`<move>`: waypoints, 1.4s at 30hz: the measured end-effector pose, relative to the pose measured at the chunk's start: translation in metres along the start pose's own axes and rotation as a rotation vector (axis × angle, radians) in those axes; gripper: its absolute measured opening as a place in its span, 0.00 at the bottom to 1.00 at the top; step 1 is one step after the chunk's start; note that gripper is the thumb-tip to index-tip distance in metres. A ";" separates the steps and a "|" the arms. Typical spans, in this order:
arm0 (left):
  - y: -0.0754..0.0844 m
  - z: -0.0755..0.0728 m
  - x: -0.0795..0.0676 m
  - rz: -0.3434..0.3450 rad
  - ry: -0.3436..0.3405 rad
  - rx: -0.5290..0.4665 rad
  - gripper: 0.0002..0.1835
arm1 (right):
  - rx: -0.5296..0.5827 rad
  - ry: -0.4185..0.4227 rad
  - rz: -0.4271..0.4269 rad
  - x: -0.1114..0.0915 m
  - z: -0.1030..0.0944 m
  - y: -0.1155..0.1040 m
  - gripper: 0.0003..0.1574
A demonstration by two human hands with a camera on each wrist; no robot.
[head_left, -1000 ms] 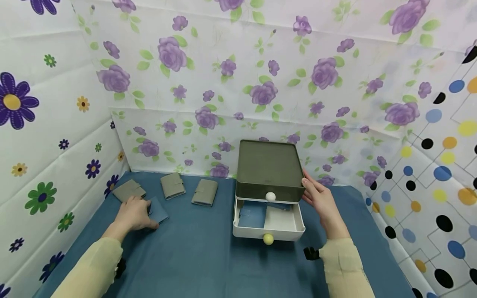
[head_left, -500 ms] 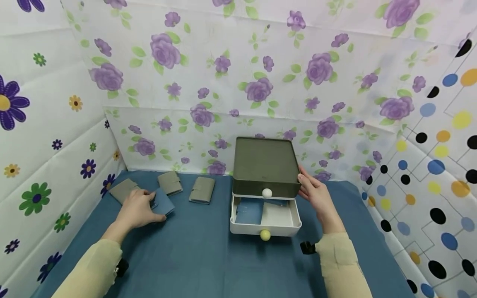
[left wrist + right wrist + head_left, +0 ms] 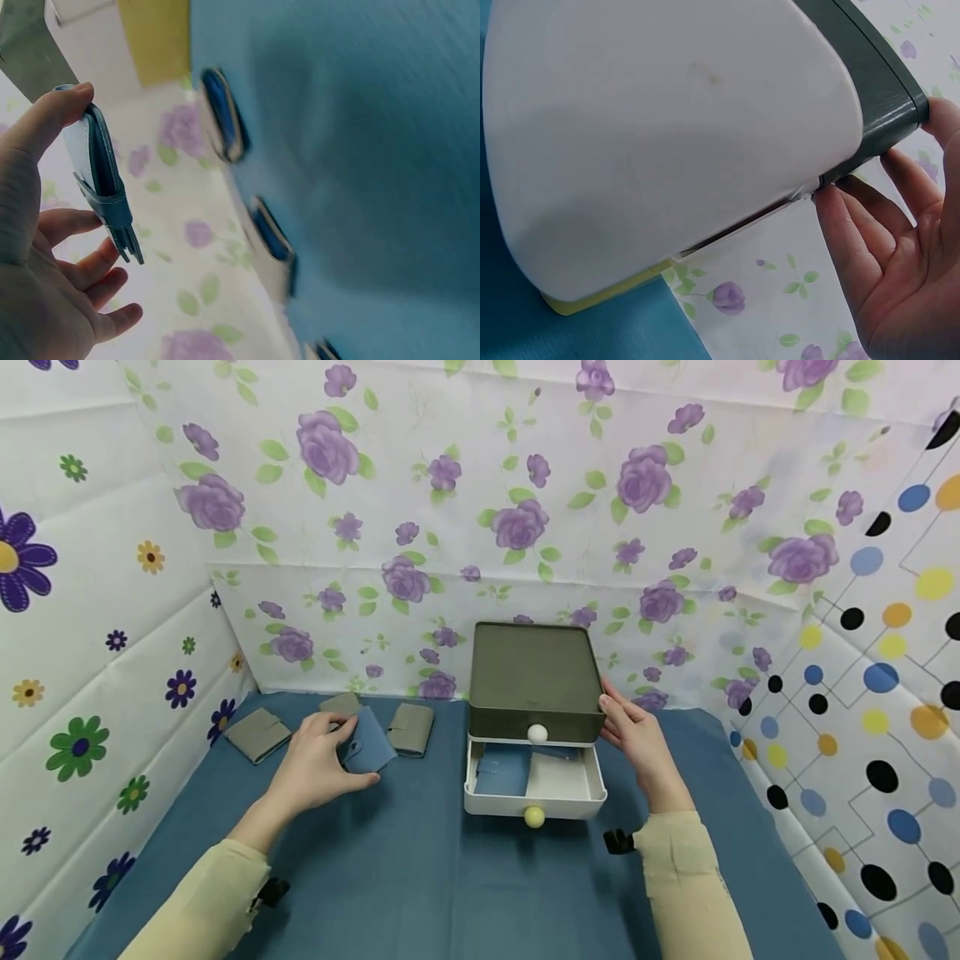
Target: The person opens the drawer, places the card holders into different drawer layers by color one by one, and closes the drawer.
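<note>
My left hand [image 3: 315, 764] pinches a small blue snap wallet [image 3: 369, 742] between thumb and fingers, raised off the cloth. In the left wrist view the wallet [image 3: 105, 172] shows edge-on with its strap. My right hand [image 3: 637, 743] touches the right side of a small drawer box [image 3: 536, 668], thumb at the dark upper edge and fingers along the side. The lower white drawer [image 3: 536, 806] with a yellow knob [image 3: 534, 817] stands pulled out. Inside it lies a blue wallet [image 3: 504, 770], with another blue piece partly hidden behind.
On the blue cloth [image 3: 405, 877] lie a grey wallet [image 3: 258, 735] at left, a second grey wallet [image 3: 341, 702] partly behind the held one, and a third grey wallet [image 3: 411, 729]. The upper drawer, with a white knob [image 3: 537, 733], is closed. Patterned sheets surround the table.
My left hand has picked the blue wallet up from beside the left grey wallet and carried it right. My right hand has stayed against the drawer box. The head view has shifted slightly.
</note>
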State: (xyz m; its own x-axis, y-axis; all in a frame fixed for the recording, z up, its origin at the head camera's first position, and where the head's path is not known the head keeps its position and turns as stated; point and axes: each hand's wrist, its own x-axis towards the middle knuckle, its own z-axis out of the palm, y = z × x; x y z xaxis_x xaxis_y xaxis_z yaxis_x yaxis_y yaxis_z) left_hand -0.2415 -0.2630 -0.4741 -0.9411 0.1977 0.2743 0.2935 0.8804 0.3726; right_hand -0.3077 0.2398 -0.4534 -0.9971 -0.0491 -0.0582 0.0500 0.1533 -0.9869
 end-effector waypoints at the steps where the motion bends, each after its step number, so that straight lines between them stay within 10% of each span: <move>1: 0.004 0.000 0.001 0.011 0.004 -0.006 0.57 | -0.002 0.000 0.000 0.001 0.000 -0.001 0.41; 42: 0.093 0.019 0.010 0.275 0.028 -0.188 0.56 | -0.010 -0.006 -0.005 -0.004 0.001 -0.002 0.42</move>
State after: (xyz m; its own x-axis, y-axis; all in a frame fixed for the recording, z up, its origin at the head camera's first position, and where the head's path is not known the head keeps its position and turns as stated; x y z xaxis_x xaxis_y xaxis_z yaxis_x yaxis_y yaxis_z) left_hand -0.2272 -0.1711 -0.4540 -0.8183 0.4028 0.4100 0.5640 0.7005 0.4373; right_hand -0.3041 0.2384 -0.4511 -0.9970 -0.0560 -0.0538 0.0440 0.1633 -0.9856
